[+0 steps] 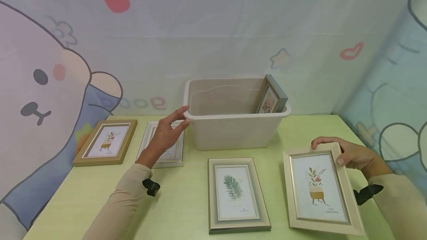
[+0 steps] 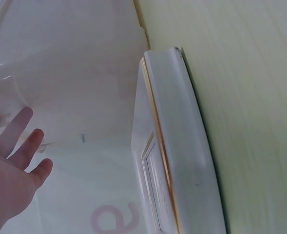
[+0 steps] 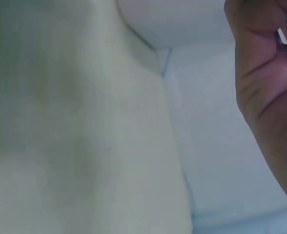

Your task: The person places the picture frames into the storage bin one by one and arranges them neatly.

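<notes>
My right hand (image 1: pixel 357 155) grips a cream picture frame (image 1: pixel 356 210) by its upper right edge, thumb on the front. The frame is tilted up at the table's right and shows a potted plant print. In the right wrist view only part of that hand (image 3: pixel 265 63) appears. My left hand (image 1: pixel 167 133) touches the left front corner of a white plastic bin (image 1: pixel 233 132), its fingers fairly straight. The left wrist view shows its fingers (image 2: pixel 28 146) spread beside the bin wall (image 2: pixel 85 73). A grey-blue picture frame (image 1: pixel 277 90) leans inside the bin's right end.
A frame with a green leaf print (image 1: pixel 240 225) lies in front of the bin. A white frame (image 1: pixel 179 151) lies under the left hand, and a brown-gold frame (image 1: pixel 128 140) at the far left. A cartoon-printed cloth (image 1: pixel 213 21) hangs behind the pale green table (image 1: pixel 180 203).
</notes>
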`<state>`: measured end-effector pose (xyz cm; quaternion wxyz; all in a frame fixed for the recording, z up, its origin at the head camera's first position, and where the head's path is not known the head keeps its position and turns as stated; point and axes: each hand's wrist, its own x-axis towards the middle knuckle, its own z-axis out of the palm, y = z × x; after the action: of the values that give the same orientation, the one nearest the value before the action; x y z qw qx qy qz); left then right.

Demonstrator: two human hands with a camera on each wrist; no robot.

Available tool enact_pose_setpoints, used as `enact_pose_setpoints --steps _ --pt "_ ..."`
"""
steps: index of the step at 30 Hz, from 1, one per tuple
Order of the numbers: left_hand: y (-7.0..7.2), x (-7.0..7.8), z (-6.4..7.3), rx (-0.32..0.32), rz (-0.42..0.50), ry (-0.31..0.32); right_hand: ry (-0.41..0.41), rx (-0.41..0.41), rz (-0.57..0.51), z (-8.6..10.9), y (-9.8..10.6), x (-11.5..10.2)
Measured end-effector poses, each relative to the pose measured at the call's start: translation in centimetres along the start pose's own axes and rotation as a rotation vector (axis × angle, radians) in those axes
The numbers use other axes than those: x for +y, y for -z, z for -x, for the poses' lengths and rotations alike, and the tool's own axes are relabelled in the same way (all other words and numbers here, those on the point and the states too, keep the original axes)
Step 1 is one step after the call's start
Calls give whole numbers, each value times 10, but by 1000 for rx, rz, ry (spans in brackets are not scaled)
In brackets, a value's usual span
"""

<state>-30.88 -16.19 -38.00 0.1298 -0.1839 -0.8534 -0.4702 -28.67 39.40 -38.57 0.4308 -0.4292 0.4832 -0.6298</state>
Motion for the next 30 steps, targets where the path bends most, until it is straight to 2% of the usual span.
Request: enact_pose_setpoints --steps 5,15,24,27,30 --pt "0 0 1 1 1 6 31 -7 82 -4 -1 -19" --pt "2 2 0 -7 14 14 80 37 236 -11 -12 -44" --pt "1 0 0 2 1 -6 86 42 304 -16 -19 -68" --pt "0 0 0 11 0 -17 94 57 327 -16 -21 -75" --pt "-1 -1 0 15 7 -21 79 111 367 -15 -25 -81"
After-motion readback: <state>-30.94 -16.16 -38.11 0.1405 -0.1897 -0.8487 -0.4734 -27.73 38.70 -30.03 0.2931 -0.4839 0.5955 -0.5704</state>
